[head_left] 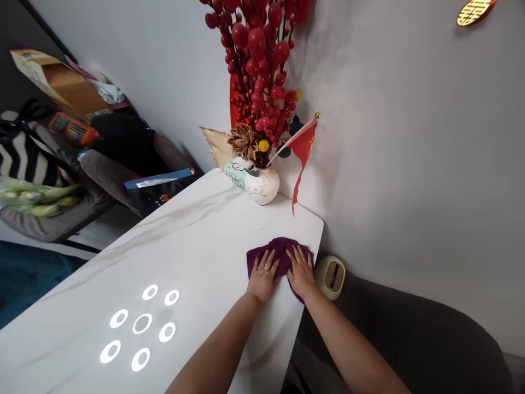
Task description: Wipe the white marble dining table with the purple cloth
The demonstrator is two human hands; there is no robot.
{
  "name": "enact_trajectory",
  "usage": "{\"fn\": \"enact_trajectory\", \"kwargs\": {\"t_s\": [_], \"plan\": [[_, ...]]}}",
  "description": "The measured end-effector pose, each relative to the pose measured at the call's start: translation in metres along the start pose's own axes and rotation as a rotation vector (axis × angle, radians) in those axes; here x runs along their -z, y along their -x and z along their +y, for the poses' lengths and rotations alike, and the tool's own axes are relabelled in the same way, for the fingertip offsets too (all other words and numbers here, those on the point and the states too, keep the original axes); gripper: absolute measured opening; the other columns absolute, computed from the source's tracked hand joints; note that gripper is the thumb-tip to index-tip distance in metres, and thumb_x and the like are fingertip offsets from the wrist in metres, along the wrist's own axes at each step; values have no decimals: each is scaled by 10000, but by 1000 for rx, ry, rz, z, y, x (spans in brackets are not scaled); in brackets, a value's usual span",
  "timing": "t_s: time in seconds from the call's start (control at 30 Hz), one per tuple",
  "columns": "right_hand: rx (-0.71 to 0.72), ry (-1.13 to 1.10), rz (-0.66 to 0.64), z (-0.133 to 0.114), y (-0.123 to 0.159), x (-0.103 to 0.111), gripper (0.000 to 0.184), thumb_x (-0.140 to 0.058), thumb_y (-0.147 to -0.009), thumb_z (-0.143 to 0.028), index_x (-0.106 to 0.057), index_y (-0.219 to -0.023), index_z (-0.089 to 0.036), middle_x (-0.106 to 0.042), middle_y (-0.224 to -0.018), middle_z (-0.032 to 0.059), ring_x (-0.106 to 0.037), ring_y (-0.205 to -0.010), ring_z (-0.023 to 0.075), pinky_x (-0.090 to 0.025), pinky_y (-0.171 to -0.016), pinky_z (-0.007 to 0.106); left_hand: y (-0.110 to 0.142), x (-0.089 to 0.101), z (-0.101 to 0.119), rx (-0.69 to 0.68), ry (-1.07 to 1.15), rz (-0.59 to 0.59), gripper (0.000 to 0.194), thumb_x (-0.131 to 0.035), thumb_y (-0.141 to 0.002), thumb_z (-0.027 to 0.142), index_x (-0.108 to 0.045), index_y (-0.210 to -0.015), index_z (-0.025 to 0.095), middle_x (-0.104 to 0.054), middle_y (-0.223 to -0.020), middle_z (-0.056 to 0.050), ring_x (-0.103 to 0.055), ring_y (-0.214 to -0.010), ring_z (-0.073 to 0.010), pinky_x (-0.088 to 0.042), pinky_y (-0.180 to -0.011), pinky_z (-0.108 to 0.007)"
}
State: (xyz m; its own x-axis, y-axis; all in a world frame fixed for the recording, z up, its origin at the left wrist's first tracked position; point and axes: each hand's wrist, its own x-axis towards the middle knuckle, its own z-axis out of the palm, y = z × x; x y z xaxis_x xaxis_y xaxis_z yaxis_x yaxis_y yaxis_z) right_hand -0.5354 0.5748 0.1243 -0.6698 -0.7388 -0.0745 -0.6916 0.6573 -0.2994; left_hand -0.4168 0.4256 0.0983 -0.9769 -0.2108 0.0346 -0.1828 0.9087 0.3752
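A dark purple cloth (283, 244) lies spread and creased on the white marble-patterned table (197, 257), close to its right edge. My left hand (263, 276) presses flat on the left part of the cloth, fingers spread, with a gold ring showing. On the right part rests my right hand (301, 272), also flat with fingers apart. The cloth's lower right corner reaches the table edge beneath my right wrist. Parts of the cloth are hidden under both palms.
A white vase (262, 186) with red berry branches (262, 82) and a small red flag (302, 145) stands at the table's far end, against the wall. Right of the table is a cream bin-like container (330, 277) beside a dark chair (410, 328). Bags (33, 153) fill a grey sofa on the left.
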Motion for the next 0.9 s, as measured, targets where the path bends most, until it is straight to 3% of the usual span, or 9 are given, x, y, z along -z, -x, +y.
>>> {"fn": "enact_trajectory", "kwargs": {"t_s": [0.1, 0.2, 0.3, 0.43, 0.53, 0.63, 0.8, 0.9], "plan": [[-11, 20, 4, 1, -11, 3, 679, -501, -948, -190, -435, -1621, -243, -285, -1749, 81, -169, -1642, 284, -82, -1324, 627, -16, 4, 4, 23, -7, 10, 554, -533, -1026, 359, -517, -1564, 226, -309, -1737, -94, -288, -1606, -353, -300, -1284, -646], [-75, 52, 19, -3, 6, -3, 683, -536, -952, -253, -429, -1624, -312, -263, -1756, 64, -137, -1642, 361, -78, -1268, 757, -2, 12, 3, -14, -8, 23, 586, -568, -1007, 376, -505, -1572, 235, -342, -1725, -106, -329, -1590, -343, -319, -1274, -619], [-126, 72, 15, 2, 33, -11, 740, -528, -920, -191, -416, -1629, -371, -261, -1756, 30, -136, -1638, 390, -202, -1224, 791, 48, 17, -12, -5, -60, 127, 727, -574, -998, 451, -349, -1658, 247, -333, -1723, -147, -340, -1582, -366, -202, -1293, -666], [-115, 107, -58, 31, 32, 1, 829, -462, -874, -73, -394, -1645, -370, -268, -1752, -8, -170, -1641, 321, -345, -1236, 647, 134, 17, -40, 184, -222, 278, 733, -530, -1008, 428, -278, -1682, 291, -346, -1721, -126, -309, -1595, -364, -77, -1308, -656], [-37, 133, -90, 56, -13, 27, 815, -435, -893, -64, -377, -1655, -346, -263, -1754, -2, -186, -1640, 288, -317, -1256, 613, 173, 18, -47, 166, -298, 266, 783, -533, -995, 395, -211, -1699, 278, -364, -1716, -110, -277, -1613, -312, -77, -1331, -576], [168, 134, -192, 66, -82, 52, 817, -464, -885, -54, -377, -1655, -313, -273, -1753, 17, -206, -1634, 258, -222, -1303, 573, 180, 19, -44, 134, -340, 278, 832, -561, -959, 362, -207, -1700, 230, -362, -1713, -136, -239, -1627, -310, -62, -1340, -545], [424, 181, -351, 47, -198, 80, 776, -449, -887, -10, -474, -1599, -320, -369, -1714, 13, -214, -1630, 236, -51, -1325, 593, 176, 20, -44, 132, -351, 270, 810, -564, -955, 358, -253, -1691, 224, -405, -1693, -136, -298, -1604, -313, -67, -1341, -532], [450, 202, -326, 31, -232, 85, 706, -389, -936, -8, -578, -1521, -354, -379, -1709, -21, -178, -1639, 249, -28, -1317, 609, 179, 21, -46, 160, -349, 258, 784, -538, -963, 354, -257, -1690, 271, -439, -1679, -99, -371, -1570, -291, -105, -1338, -509]]}}
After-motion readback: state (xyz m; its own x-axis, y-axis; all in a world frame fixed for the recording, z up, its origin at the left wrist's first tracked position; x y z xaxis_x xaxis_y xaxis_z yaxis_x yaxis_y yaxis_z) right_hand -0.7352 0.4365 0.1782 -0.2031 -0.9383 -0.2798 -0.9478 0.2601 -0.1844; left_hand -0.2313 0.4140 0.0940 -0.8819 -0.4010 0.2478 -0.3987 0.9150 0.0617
